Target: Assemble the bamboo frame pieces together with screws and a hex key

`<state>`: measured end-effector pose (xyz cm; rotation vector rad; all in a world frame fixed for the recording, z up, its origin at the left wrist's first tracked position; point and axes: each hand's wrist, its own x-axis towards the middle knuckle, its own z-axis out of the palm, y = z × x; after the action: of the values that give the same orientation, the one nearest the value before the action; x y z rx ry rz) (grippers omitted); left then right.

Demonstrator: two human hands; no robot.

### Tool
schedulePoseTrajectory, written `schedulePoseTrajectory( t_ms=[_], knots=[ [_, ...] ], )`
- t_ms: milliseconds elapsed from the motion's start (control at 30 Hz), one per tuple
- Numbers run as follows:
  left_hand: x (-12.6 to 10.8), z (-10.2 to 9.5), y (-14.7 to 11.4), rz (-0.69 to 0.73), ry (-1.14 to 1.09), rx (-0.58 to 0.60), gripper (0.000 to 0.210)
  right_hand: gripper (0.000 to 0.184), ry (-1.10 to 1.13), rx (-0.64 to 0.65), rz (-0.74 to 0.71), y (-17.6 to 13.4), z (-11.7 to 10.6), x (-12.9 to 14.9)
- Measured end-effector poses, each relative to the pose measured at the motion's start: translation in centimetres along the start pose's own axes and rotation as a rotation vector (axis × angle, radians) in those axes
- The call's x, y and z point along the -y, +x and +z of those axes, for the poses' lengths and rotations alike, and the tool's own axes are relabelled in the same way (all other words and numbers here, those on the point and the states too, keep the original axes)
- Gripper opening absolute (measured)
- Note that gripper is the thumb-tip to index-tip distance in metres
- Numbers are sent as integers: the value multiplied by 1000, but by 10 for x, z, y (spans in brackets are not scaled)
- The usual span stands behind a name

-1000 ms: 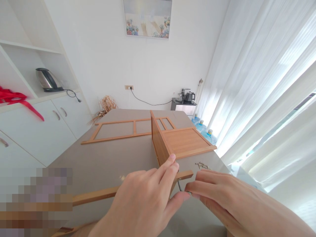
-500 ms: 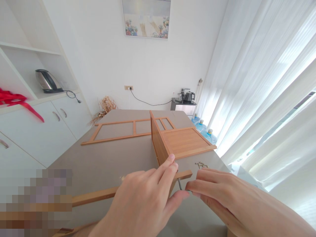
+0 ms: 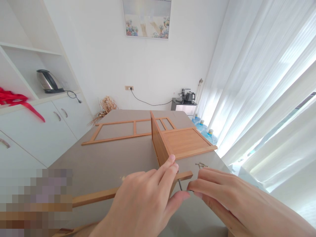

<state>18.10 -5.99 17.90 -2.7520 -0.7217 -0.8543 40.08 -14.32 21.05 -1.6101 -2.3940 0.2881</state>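
My right hand (image 3: 222,194) pinches the long arm of a small L-shaped metal hex key (image 3: 180,185). The key's bent end meets the end of a wooden rail (image 3: 185,175). My left hand (image 3: 145,197) is wrapped over the wooden frame at that joint, its index and middle fingers against the upright wooden panel (image 3: 159,141). Its thumb reaches out beside the key. Part of the joint is hidden behind my left hand. Several brass-coloured screws (image 3: 202,165) lie on the table just beyond my right fingers.
On the grey table (image 3: 118,158) lie a flat wooden frame (image 3: 118,140) and a panelled wooden frame (image 3: 190,141). Another wooden rail (image 3: 93,197) runs out at the left, near a blurred-out patch. Water bottles (image 3: 209,134) stand past the right edge.
My right hand has shifted very slightly right with the hex key. My left hand keeps its hold, and the wooden parts stay in place.
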Motion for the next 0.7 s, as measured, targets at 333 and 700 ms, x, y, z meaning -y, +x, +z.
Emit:
schedulePoseTrajectory(
  t_ms=[333, 700],
  knots=[
    [0, 2, 2, 8, 17, -35, 41, 26, -29, -41, 37, -4, 3, -1],
    [0, 2, 1, 9, 23, -38, 40, 28, 1, 191, 139, 7, 8, -1]
  ],
)
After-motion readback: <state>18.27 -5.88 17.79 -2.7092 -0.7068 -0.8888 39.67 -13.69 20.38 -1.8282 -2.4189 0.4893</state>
